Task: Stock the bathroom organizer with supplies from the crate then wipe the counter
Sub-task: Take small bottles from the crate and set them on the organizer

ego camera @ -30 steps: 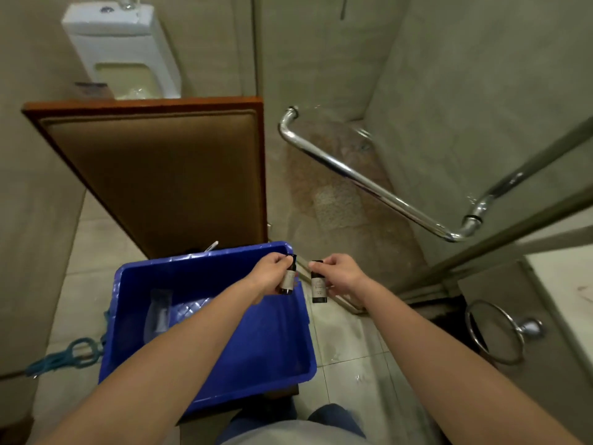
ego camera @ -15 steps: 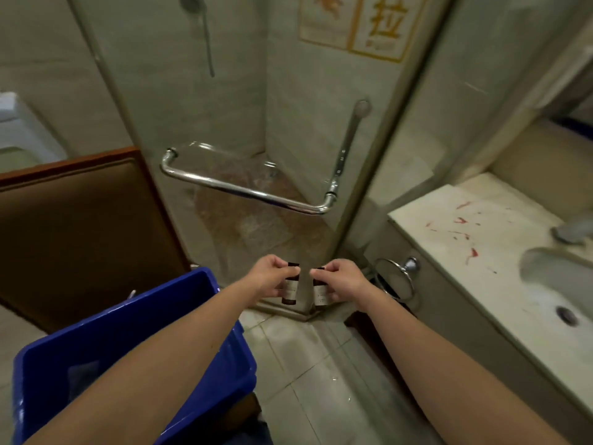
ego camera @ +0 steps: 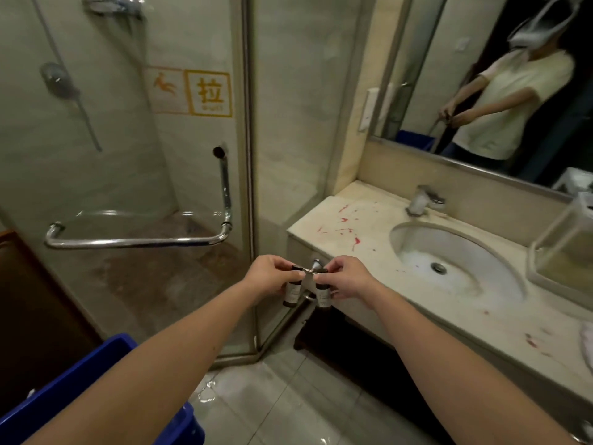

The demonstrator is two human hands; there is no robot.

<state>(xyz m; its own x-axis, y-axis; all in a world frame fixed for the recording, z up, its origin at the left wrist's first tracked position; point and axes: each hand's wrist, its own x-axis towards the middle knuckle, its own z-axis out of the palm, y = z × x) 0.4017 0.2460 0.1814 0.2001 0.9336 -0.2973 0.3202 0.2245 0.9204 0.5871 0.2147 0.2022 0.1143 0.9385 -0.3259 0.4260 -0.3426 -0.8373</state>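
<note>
1. The blue crate (ego camera: 96, 393) sits lowest left, at the near edge of the view.
2. The left hand (ego camera: 269, 277) grips one small dark bottle (ego camera: 292, 292) by its cap; the right hand (ego camera: 346, 281) grips another bottle (ego camera: 323, 295). Both hang upright, pale-labelled, close together before the counter's corner.
3. The pale counter (ego camera: 337, 220) bears red smears beside the sink (ego camera: 449, 252).
4. A clear organizer (ego camera: 564, 248) stands right; glass shower door (ego camera: 144, 187) left.

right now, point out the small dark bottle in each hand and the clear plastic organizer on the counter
small dark bottle in the left hand (ego camera: 292, 292), head view, on its pale label
small dark bottle in the right hand (ego camera: 323, 295), head view, on its pale label
clear plastic organizer (ego camera: 564, 232), head view, on its front wall
</note>
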